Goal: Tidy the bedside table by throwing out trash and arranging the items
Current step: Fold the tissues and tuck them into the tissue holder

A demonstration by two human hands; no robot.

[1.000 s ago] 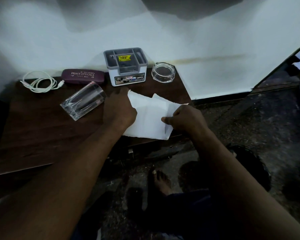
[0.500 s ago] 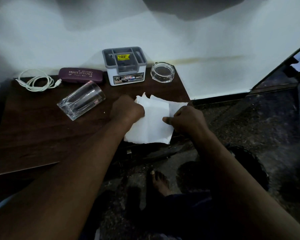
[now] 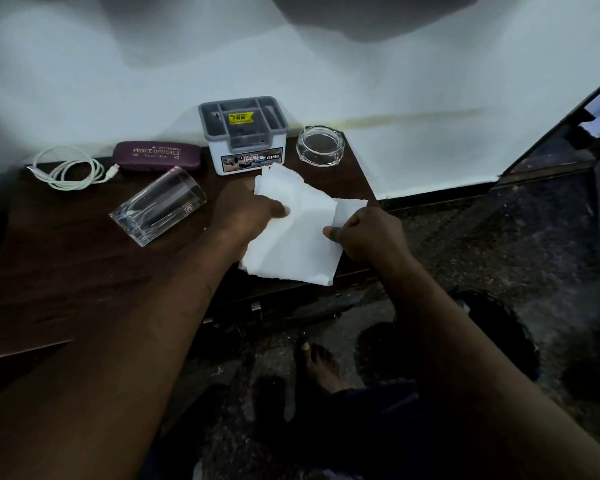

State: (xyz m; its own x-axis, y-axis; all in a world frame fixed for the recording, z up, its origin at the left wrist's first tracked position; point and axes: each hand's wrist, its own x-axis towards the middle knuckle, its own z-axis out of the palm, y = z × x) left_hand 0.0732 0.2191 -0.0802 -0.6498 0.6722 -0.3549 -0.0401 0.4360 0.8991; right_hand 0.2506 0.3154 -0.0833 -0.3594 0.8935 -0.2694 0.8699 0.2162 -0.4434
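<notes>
Bunched tighter since the earlier frame, mid-frame white paper sheet point(image 3: 298, 244) is pinched by left hand point(image 3: 246, 213) and right hand point(image 3: 364, 233), unbinned; toppled clear glass tumbler point(image 3: 158, 206) awaits righting.

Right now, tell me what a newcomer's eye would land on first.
The bright white paper sheet stands out first, over the front right edge of the dark table; the left hand grips its left side, the right hand pinches its right edge. Left of them, a clear glass lies tipped on its side.
</notes>
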